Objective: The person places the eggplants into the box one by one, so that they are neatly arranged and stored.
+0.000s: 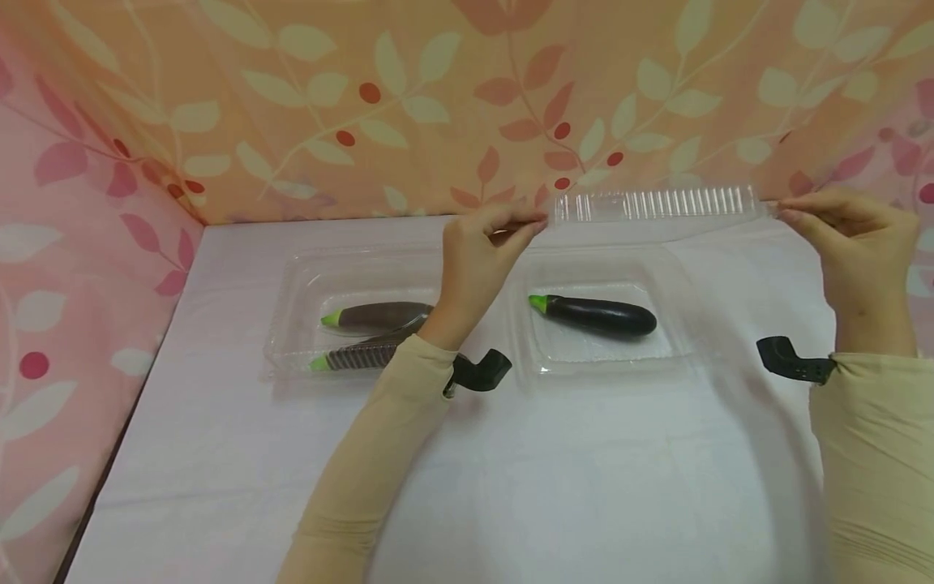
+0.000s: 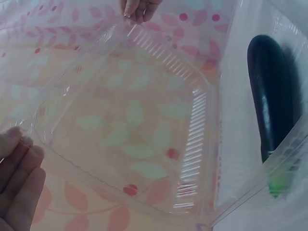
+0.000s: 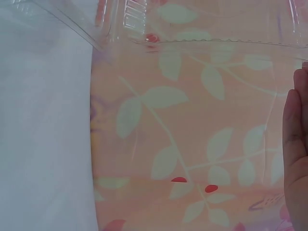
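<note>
An eggplant (image 1: 601,316), dark with a green stem end, lies in a clear plastic container (image 1: 536,361) on the right of the table. That container's clear lid (image 2: 120,110) stands raised at its back, seen nearly edge-on in the head view. My left hand (image 1: 481,268) pinches the lid's left corner between thumb and fingers. At the opposite corner, my right hand (image 1: 868,251) pinches the lid too. The right wrist view shows only part of the right hand (image 3: 296,144) at its edge.
Left of this, partly behind my left forearm, sits another clear container (image 1: 280,341) with two eggplants under ribbed plastic. A white cloth (image 1: 584,487) covers the table. Leaf-patterned curtains (image 1: 409,105) stand behind and at the sides.
</note>
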